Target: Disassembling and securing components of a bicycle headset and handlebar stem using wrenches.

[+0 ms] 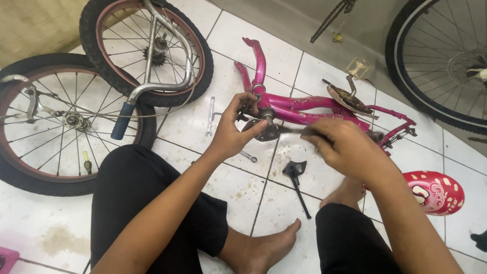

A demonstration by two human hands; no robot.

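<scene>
A pink child's bicycle frame (304, 106) lies flat on the white tiled floor (238, 61), its fork pointing away from me. My left hand (233, 129) grips the frame's head tube end, fingers around the bearing parts there. My right hand (345, 144) is closed on a dark metal tool (291, 130) whose tip reaches that same spot; the motion is blurred. A crank with a pedal (355, 71) sits on the frame to the right.
Two small wheels (45, 127) with a handlebar and blue grip (122, 122) lie at left. Wrenches (209, 115) and a black kickstand (297, 175) lie on the tiles. A pink chain guard (436, 190) is at right, a large wheel (436, 61) beyond. My bare feet rest in front.
</scene>
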